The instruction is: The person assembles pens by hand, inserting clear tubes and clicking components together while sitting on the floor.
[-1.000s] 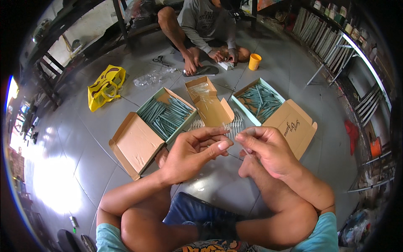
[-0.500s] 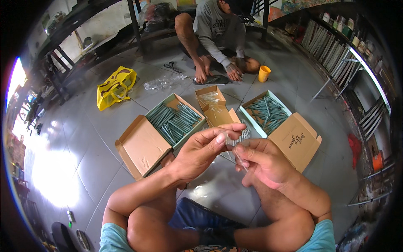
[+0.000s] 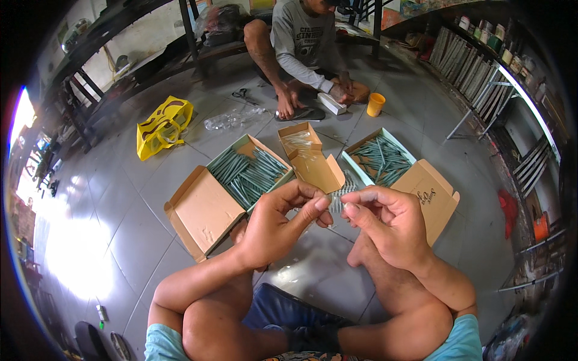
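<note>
Left hand (image 3: 280,215) and right hand (image 3: 388,221) face each other, fingertips near but apart, above the tiled floor (image 3: 421,135).
Left to right: an open box (image 3: 205,210) of blue-green sticks (image 3: 250,171); the left hand, thumb and forefinger pressed together (anything pinched is too small to tell); a small cardboard box (image 3: 322,174), clear slivers (image 3: 298,142) toward its far edge; clear pieces (image 3: 345,185) near its right edge; the right hand, thumb close to forefinger, grip unclear; another stick box (image 3: 444,204).

Your sleeves (image 3: 165,342) are light blue, the sticks (image 3: 248,174) grey-green, the far-left bag (image 3: 158,127) yellow with brown curves.
</note>
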